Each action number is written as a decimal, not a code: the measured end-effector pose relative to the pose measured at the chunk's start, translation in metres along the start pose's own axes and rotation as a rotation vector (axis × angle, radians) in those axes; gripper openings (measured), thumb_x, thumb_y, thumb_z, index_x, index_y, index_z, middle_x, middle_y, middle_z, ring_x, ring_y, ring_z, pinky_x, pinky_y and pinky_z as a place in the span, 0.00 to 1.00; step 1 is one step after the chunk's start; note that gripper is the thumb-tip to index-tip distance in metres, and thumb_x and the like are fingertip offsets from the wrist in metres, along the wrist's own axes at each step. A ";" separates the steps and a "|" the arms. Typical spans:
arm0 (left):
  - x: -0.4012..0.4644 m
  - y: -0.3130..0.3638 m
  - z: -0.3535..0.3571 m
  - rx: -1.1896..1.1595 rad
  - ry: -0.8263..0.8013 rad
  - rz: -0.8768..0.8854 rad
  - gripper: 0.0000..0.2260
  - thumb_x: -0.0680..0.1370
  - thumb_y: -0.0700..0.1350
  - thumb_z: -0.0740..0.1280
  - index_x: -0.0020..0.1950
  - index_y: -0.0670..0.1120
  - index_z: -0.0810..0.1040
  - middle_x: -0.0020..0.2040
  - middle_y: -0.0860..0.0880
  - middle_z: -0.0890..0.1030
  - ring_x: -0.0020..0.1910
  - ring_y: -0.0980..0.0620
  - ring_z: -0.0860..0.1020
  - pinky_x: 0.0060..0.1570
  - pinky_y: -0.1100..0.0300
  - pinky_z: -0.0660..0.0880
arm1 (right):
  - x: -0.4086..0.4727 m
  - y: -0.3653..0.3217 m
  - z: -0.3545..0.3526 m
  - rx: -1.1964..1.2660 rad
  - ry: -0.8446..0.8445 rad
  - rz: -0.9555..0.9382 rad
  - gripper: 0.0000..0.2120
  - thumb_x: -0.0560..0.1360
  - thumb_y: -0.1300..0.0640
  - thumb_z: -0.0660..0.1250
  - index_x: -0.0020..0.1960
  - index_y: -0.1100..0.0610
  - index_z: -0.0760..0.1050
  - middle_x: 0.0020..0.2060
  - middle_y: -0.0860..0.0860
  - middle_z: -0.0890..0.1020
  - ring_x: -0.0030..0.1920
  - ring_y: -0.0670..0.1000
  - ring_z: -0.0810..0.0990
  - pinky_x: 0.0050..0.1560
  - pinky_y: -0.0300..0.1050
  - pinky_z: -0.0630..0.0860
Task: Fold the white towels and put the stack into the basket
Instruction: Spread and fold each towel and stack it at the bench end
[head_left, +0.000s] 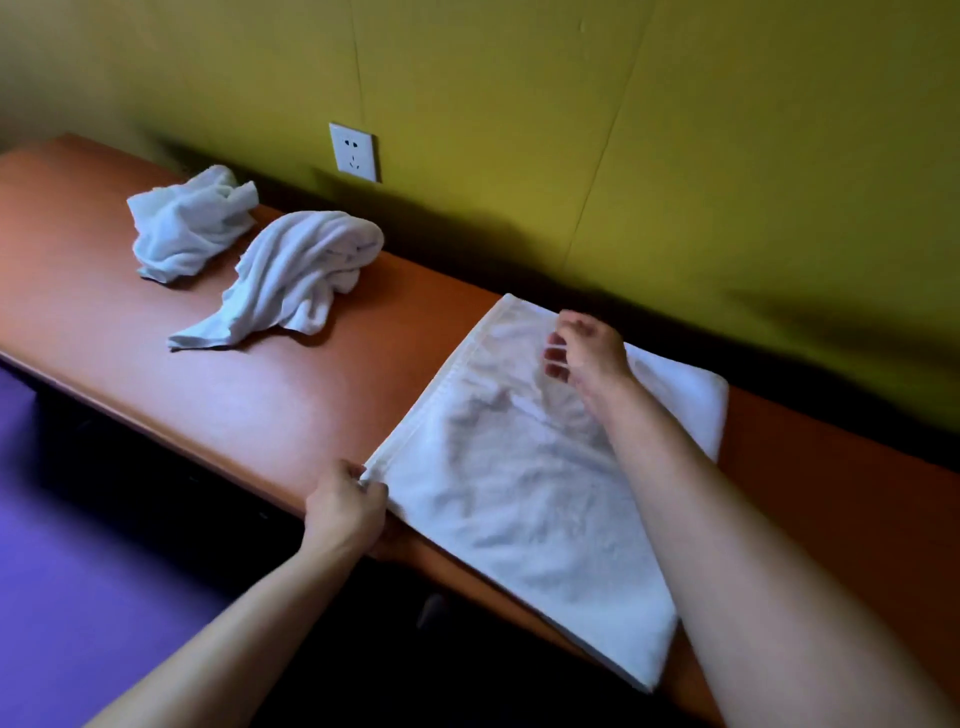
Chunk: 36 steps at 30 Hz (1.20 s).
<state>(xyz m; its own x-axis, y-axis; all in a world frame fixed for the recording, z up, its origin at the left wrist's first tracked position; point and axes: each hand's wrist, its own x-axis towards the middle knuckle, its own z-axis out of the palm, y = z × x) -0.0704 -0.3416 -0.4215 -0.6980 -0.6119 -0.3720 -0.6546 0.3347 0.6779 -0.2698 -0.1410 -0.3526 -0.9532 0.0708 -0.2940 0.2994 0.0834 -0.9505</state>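
A white towel (524, 499) lies spread flat on the orange worktop (260, 405), its near edge at the worktop's front lip. The left hand (345, 512) pinches the towel's near-left corner between curled fingers (371, 488). The right hand (589, 353) hangs over the far part with fingers loosely curled; whether it holds cloth cannot be told through the blur. Two crumpled towels (291, 275) wait further left. The cloth looks soft, light and limp, so it will probably sag unless taken by corners or the hemmed edge. No basket is in view.
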 end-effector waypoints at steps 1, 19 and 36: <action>0.006 -0.001 0.000 0.005 -0.011 -0.025 0.06 0.76 0.43 0.65 0.51 0.44 0.75 0.44 0.42 0.84 0.49 0.41 0.82 0.49 0.51 0.78 | -0.018 0.014 -0.016 -0.047 0.018 -0.007 0.09 0.80 0.62 0.62 0.58 0.56 0.76 0.36 0.53 0.77 0.30 0.51 0.76 0.29 0.41 0.76; -0.009 0.008 -0.003 0.337 -0.048 0.234 0.11 0.76 0.43 0.66 0.53 0.37 0.78 0.52 0.33 0.80 0.54 0.34 0.76 0.53 0.49 0.72 | -0.233 0.177 -0.148 -0.798 0.292 0.250 0.18 0.75 0.42 0.67 0.54 0.56 0.77 0.55 0.57 0.78 0.58 0.60 0.77 0.58 0.48 0.71; -0.164 -0.010 -0.047 -0.457 -0.235 0.192 0.11 0.81 0.36 0.63 0.57 0.48 0.81 0.44 0.44 0.82 0.36 0.49 0.83 0.36 0.58 0.83 | -0.313 0.143 -0.221 0.014 0.461 -0.075 0.06 0.79 0.62 0.67 0.50 0.51 0.77 0.34 0.48 0.82 0.24 0.45 0.77 0.29 0.37 0.75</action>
<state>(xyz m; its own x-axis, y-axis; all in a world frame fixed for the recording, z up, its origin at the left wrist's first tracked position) 0.0641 -0.2787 -0.3375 -0.8727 -0.3764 -0.3109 -0.3531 0.0469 0.9344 0.0805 0.0687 -0.3742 -0.8529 0.4994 -0.1523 0.2271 0.0920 -0.9695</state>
